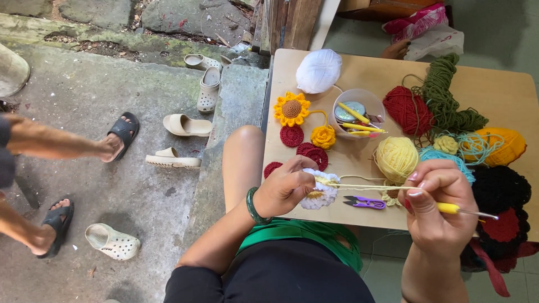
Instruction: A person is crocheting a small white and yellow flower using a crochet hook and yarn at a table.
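Left hand (283, 188), green bangle (252, 206) at the wrist: fingers closed around a small white and yellow crochet piece (320, 191), held just above the near edge of the wooden table (359, 73). Right hand (438, 205): fingers pinched shut on a yellow-handled crochet hook (457, 210), metal end pointing right; pale yellow yarn strand (365, 186) runs taut from this hand to the crochet piece. Purple thread snips (365, 202): flat on the table, between the two hands, just below the strand. Pale yellow yarn ball (396, 158): on the table, just beyond the strand. Clear plastic cup (359, 115): upright mid-table, holding yellow-handled hooks and a round tin. White yarn ball (318, 70): far side of the table, near the cup. Crocheted sunflower (291, 109): left of the cup; smaller yellow flower (323, 136) beside it; red crochet rounds (306, 145) lying flat nearby. Red yarn (407, 109), green yarn skein (446, 98), teal yarn (449, 157), orange yarn (505, 145): grouped at the right of the table. Black and red crochet work (502, 207): right edge, behind the right hand. Concrete floor (95, 101), left: scattered beige sandals (188, 125) and a white clog (112, 241); another person's feet in black sandals (124, 132), well apart from the table.
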